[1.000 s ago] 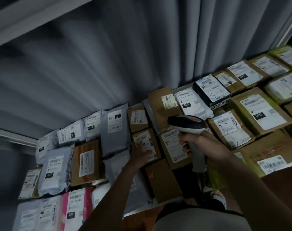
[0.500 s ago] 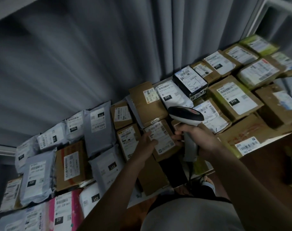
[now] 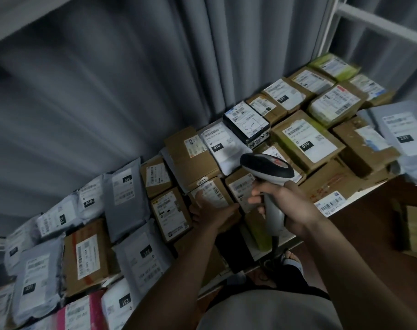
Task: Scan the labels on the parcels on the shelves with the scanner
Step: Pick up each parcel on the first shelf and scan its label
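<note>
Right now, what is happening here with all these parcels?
A person is scanning parcel labels on a shelf. The right hand grips a handheld scanner by its handle, head aimed at the small cardboard boxes in the middle row. The left hand rests on one small brown box, apparently steadying it. Grey mailer bags and more labelled boxes fill the shelf around them.
</note>
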